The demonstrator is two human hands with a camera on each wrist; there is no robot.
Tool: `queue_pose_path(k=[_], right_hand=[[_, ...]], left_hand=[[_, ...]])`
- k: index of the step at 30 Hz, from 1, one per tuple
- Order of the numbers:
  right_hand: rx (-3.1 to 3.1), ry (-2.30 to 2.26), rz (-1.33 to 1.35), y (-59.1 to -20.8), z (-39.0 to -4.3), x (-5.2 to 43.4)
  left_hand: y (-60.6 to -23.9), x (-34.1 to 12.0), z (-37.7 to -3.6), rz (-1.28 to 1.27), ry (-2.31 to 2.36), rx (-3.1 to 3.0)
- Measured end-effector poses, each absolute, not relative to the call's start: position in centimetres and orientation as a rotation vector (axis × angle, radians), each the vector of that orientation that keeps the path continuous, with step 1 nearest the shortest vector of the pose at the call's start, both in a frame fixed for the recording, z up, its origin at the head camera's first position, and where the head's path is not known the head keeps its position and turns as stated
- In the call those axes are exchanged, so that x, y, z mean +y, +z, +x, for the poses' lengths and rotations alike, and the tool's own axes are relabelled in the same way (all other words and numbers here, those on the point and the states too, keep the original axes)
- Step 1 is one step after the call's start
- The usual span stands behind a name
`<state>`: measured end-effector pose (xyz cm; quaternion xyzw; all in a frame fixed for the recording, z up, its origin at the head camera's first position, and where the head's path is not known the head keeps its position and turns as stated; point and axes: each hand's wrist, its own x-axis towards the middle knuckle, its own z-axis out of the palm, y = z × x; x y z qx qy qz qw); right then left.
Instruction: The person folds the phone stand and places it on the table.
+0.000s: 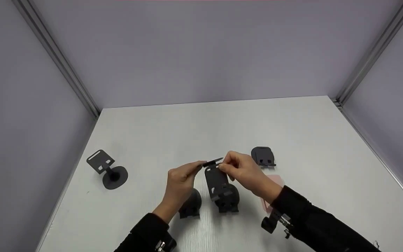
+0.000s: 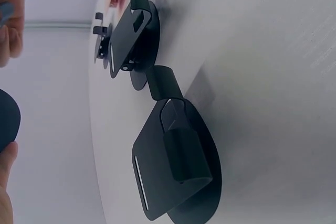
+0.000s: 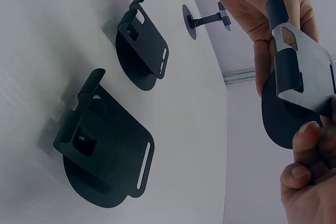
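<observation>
Between both hands, raised above the table, is a dark phone stand (image 3: pixel 310 72) with a hooked plate and a round base. My left hand (image 1: pixel 180 180) grips it from the left; in the left wrist view my thumb (image 2: pixel 6 169) presses on its dark disc. My right hand (image 1: pixel 245 171) pinches its other side, with fingers (image 3: pixel 304 140) bent near the plate in the right wrist view. Just below the hands, two similar stands rest on the table, one on the left (image 1: pixel 191 204) and one on the right (image 1: pixel 231 199), hooks toward me.
Another dark stand (image 1: pixel 262 156) lies at the back right. Far left, one more stand (image 1: pixel 114 176) has its plate raised on a stem. A pink flat item (image 1: pixel 275 180) lies partly under my right forearm. Grey walls (image 1: pixel 201 52) enclose the white table (image 1: pixel 152 129).
</observation>
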<state>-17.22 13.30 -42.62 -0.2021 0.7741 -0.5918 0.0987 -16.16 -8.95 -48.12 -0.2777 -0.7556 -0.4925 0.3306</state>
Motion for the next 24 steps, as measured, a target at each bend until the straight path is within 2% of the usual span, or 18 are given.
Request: queue_pose_path(k=[24], right_hand=[[2.187,-1.783,-0.521,-42.47,-17.56,12.99]], left_hand=[[-48.27,-8.98,-16.35,-0.716,-1.343,-1.978]])
